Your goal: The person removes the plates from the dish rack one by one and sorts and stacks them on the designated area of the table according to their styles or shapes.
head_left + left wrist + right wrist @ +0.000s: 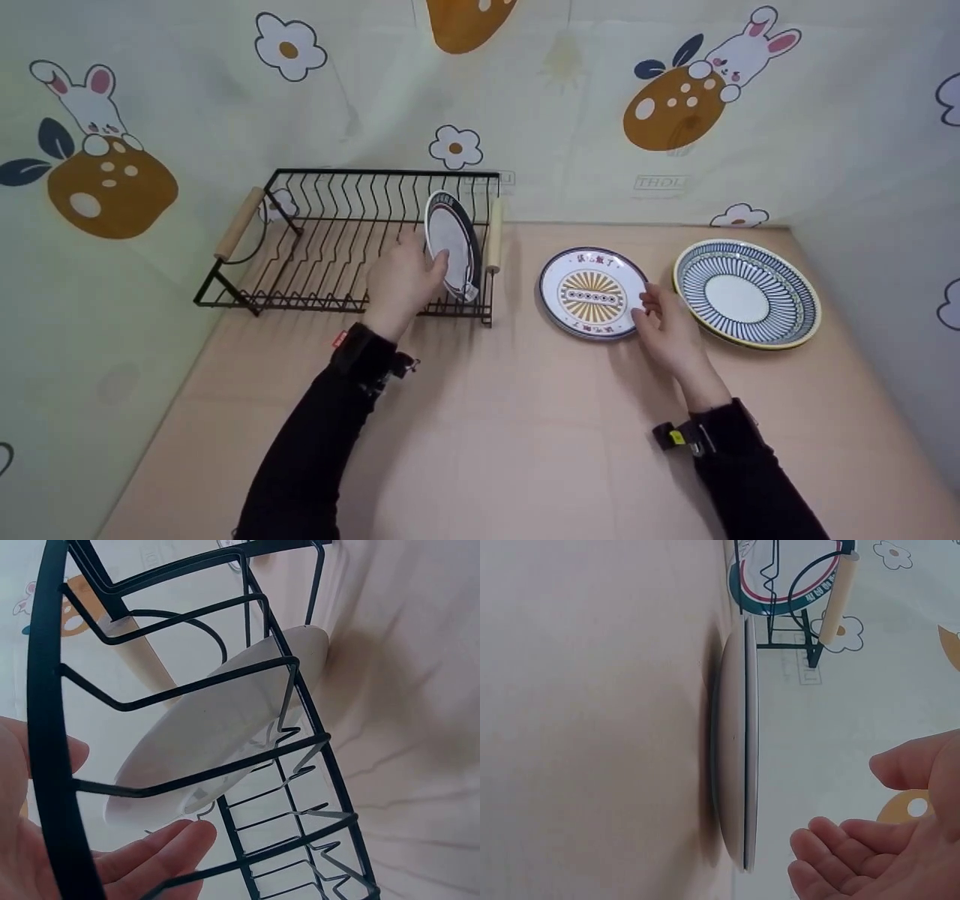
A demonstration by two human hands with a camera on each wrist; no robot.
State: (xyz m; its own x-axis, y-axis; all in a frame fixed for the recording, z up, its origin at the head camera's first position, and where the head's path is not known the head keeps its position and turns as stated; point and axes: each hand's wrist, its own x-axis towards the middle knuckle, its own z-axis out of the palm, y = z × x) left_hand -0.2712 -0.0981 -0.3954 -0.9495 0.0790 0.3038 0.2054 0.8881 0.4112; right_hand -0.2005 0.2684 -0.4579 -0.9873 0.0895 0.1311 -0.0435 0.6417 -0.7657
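Note:
A white plate with a dark rim stands on edge in the right end of the black wire dish rack. Beside its face is my left hand, thumb and fingers spread apart; the left wrist view shows the plate's pale underside behind the wires. On the table lies a small white plate with a yellow sunburst. Seen edge-on in the right wrist view, its rim shows as two close layers. My right hand hovers by its right edge, fingers loosely bent and holding nothing.
A larger bowl-like plate with blue stripes lies right of my right hand. The rack has wooden handles at both ends. A patterned cloth wall stands close behind the table.

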